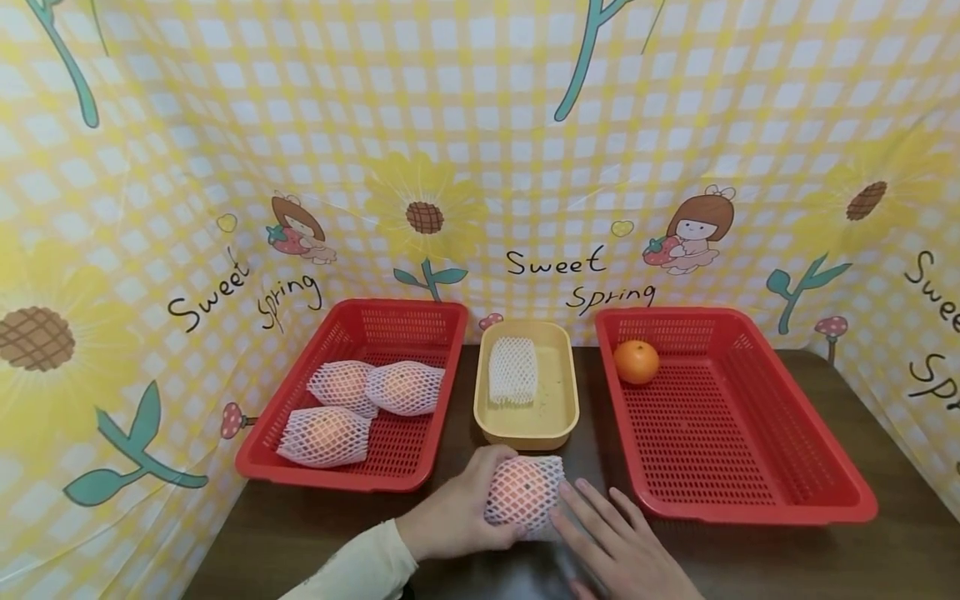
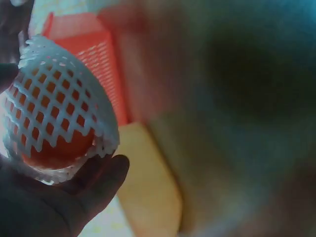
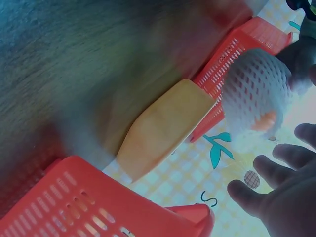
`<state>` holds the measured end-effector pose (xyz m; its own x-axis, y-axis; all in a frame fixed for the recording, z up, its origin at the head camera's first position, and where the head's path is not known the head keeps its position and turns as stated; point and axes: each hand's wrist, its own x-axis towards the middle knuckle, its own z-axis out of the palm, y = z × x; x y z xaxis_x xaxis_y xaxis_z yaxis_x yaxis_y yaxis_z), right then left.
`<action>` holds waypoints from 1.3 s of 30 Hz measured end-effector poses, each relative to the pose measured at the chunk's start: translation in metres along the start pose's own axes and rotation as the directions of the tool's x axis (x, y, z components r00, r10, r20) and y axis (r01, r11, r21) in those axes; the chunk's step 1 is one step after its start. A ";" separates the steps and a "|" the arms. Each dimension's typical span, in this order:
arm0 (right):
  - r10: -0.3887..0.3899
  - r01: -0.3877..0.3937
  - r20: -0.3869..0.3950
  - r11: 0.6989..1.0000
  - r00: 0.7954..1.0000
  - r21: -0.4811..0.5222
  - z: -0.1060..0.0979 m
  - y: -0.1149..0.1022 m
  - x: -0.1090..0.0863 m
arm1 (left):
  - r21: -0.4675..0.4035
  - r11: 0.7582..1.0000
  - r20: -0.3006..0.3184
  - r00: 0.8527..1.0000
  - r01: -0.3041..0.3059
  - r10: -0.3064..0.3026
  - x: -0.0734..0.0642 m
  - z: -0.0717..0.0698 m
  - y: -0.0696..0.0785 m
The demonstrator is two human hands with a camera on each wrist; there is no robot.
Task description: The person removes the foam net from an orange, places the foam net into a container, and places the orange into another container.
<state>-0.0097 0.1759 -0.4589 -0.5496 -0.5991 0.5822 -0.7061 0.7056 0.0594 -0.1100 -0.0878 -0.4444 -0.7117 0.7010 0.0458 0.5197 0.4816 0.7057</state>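
An orange in a white foam net sleeve (image 1: 525,496) is held by my left hand (image 1: 459,510) in front of the yellow tray. In the left wrist view, thumb and fingers curl round the sleeved orange (image 2: 59,108), and a patch of bare peel shows beyond the mesh. My right hand (image 1: 618,542) has its fingers spread and extended beside the sleeve's right side. From the right wrist view, its fingers (image 3: 276,170) appear apart from the sleeve. Inside the yellow tray (image 1: 557,375) lies a flat white foam net sleeve (image 1: 513,371).
The left red basket (image 1: 408,479) contains several fruits in foam nets, including one netted fruit (image 1: 326,436) near its front. A bare orange (image 1: 637,362) sits in the back left corner of the right red basket (image 1: 757,510). A patterned cloth (image 1: 480,108) hangs behind the dark table (image 1: 480,575).
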 end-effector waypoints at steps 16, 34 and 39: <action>0.060 -0.065 0.233 0.998 0.971 0.014 0.025 -0.001 0.011 | -0.049 0.999 0.118 0.993 0.000 0.005 0.004 0.029 -0.024; 0.102 -0.128 0.261 0.988 0.960 0.084 0.031 -0.005 0.019 | -0.200 0.979 0.040 0.999 -0.028 0.037 -0.014 0.007 -0.041; 0.113 -0.151 0.314 0.984 0.943 0.097 0.029 -0.005 0.021 | -0.206 0.977 -0.004 0.999 -0.051 0.051 -0.012 0.007 -0.041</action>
<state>-0.0305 0.1484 -0.4707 -0.7383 -0.6034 0.3014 -0.6552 0.7476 -0.1081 -0.1199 -0.1127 -0.4788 -0.6857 0.7229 0.0845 0.4467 0.3263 0.8331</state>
